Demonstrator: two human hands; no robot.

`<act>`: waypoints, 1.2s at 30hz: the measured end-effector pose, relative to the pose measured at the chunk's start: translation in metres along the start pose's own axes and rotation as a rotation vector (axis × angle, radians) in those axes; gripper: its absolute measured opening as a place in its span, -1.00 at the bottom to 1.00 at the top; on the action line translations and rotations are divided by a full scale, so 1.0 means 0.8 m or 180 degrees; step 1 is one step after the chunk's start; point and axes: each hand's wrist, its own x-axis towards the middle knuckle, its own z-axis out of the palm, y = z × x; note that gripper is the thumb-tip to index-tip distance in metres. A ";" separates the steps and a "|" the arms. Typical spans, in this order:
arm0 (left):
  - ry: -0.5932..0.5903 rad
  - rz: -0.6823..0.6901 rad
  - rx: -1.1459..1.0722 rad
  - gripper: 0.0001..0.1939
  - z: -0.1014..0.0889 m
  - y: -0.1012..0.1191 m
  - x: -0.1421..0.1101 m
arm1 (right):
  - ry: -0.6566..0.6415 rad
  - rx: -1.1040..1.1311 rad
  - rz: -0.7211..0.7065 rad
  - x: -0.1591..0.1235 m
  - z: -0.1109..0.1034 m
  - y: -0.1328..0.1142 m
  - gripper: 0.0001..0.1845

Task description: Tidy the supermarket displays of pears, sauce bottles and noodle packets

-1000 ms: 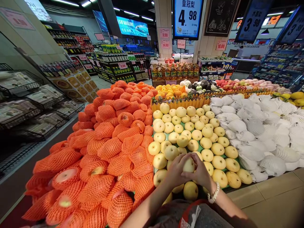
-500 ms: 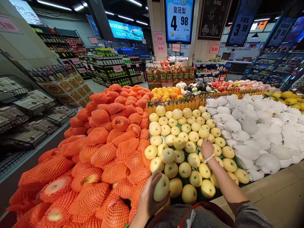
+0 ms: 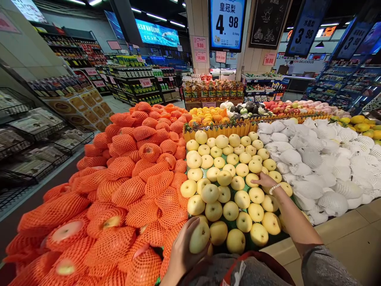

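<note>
At the near edge of the display, my left hand (image 3: 183,247) is closed around a pale yellow pear (image 3: 199,237), its stem dimple facing up and right. My right hand (image 3: 266,181), with a beaded bracelet (image 3: 274,188) on the wrist, stretches over the right side of the laid-out pears (image 3: 224,178). Its thumb and fingers are apart, close to a pear (image 3: 255,166) just beyond the fingertips. Nothing shows in this hand; whether the fingertips touch a pear is unclear. The pears lie on green matting (image 3: 205,173).
Fruit in orange foam nets (image 3: 139,171) is heaped on the left. White-wrapped fruit (image 3: 315,159) fills the right side. A yellow slatted divider (image 3: 220,133) runs behind the pears, with more fruit beyond. A blue price screen (image 3: 227,24) hangs above; wire racks (image 3: 44,147) stand at far left.
My right hand has shifted right and slightly away, uncovering pears that were beneath it. My left hand still holds its pear, nearly in place. The view has moved a little.
</note>
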 end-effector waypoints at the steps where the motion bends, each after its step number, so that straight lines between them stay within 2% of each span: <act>1: -0.0003 0.0017 -0.0006 -0.37 0.000 -0.001 0.001 | -0.0141 -0.0027 -0.0041 -0.001 -0.002 0.001 -0.63; 3: -0.0003 0.0018 -0.0006 -0.36 0.001 -0.003 0.000 | -0.0344 -0.0095 -0.0084 -0.006 -0.004 0.002 -0.64; 5: 0.0002 -0.0011 0.0012 -0.35 0.001 -0.006 -0.005 | -0.0340 -0.0232 -0.0066 -0.016 -0.003 -0.002 -0.64; 8: -0.0115 -0.0153 0.0075 -0.33 0.001 -0.016 -0.019 | -0.0087 -0.0525 0.0039 -0.038 0.009 -0.017 -0.59; 11: -0.0238 -0.0285 0.0106 -0.27 0.001 -0.028 -0.032 | 0.0306 -0.0990 0.0196 -0.055 0.029 -0.041 -0.45; 15: -0.0251 -0.0343 0.0150 -0.22 0.002 -0.038 -0.040 | 0.0594 -0.1387 0.0357 -0.053 0.046 -0.062 -0.32; 20: -0.0101 -0.0256 0.0085 -0.26 0.001 -0.034 -0.036 | 0.0508 -0.1348 0.0133 -0.034 0.034 -0.053 -0.45; 24: -0.0056 -0.0328 -0.0032 -0.31 0.003 -0.029 -0.029 | 0.0473 -0.1296 0.0014 -0.033 0.026 -0.043 -0.47; 30: 0.0097 -0.0227 -0.0190 -0.38 0.012 -0.019 -0.013 | 0.0620 -0.1268 0.0314 -0.042 0.045 -0.051 -0.40; 36: 0.0116 -0.0245 -0.0322 -0.39 0.004 -0.018 -0.014 | 0.0621 -0.1052 0.0308 -0.034 0.048 -0.050 -0.58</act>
